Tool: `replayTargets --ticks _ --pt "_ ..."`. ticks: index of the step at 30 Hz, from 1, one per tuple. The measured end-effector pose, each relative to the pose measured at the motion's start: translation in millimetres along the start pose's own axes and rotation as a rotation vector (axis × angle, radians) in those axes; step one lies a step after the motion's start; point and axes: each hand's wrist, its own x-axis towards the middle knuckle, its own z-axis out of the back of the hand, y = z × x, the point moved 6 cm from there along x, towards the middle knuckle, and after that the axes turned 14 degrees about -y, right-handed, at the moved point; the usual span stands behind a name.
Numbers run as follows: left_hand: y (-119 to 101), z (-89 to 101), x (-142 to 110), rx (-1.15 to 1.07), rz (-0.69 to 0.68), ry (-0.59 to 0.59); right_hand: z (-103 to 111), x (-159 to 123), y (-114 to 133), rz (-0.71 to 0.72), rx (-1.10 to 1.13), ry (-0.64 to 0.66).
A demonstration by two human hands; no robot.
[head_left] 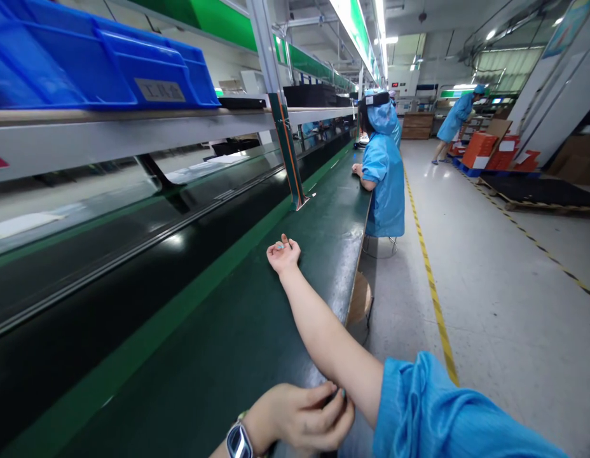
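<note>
My right arm reaches forward over the green worktop (219,337), palm turned up. The fingers of my right hand (282,254) are loosely curled and apart, with nothing seen in them. At the bottom, my left hand (309,416) wears a wristwatch (238,441) and has its thumb and fingers bent in a pinch. Its fingertips are against my right forearm (330,337), near the elbow; whether they pinch skin or something small is hidden. A blue sleeve (433,407) is bunched above that elbow.
A black conveyor belt (180,248) runs along the left. Above it, a shelf (109,140) carries blue bins (152,63). A metal post (285,140) stands at the worktop. Ahead sits a co-worker (385,172) in blue; a stool (362,299) is under the edge.
</note>
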Motion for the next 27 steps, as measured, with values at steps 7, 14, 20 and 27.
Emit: replayTargets --ticks 7,14,20,27 --pt "-5 -8.1 -6 0.12 -0.021 0.06 0 -1 1 0.01 -0.022 -0.002" --pt "1 -7.1 -7 0.123 0.106 -0.029 0 -1 2 0.037 -0.078 -0.015" --pt "1 -0.3 -9 0.135 -0.067 -0.011 2 6 -3 -0.02 -0.124 0.0" --pt "1 5.6 8 0.075 -0.066 -0.046 3 10 -7 -0.042 -0.12 0.013"
